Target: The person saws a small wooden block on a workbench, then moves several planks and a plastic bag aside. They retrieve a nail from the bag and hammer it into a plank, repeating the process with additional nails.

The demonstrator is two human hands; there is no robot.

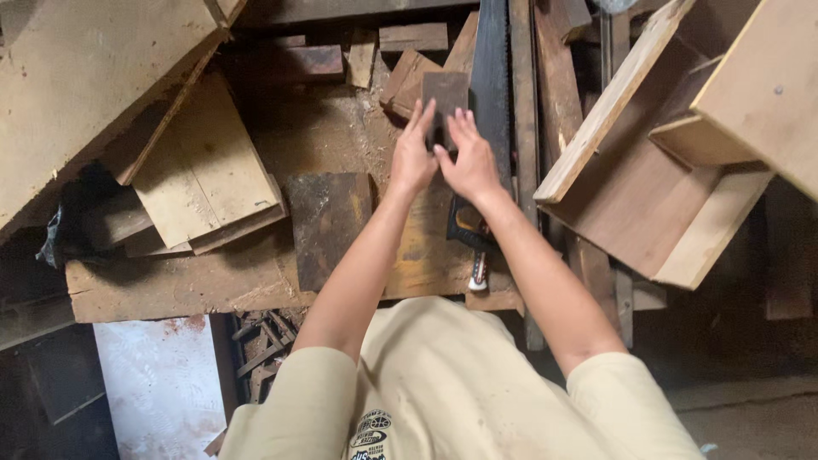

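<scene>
Your fingers on both hands grip a small dark wood block; a handsaw lies just right of them.

Person seen from above, both arms bare from the short sleeves down. Left hand and right hand: no gloves, rings, watch or bands visible. Shirt: loose short-sleeved tee, pale cream-beige, soft folds across the chest, faint grey smudges here and there. Sleeves wide and rounded at the cuffs. Dark printed graphic with small round emblems near the lower front edge.
</scene>
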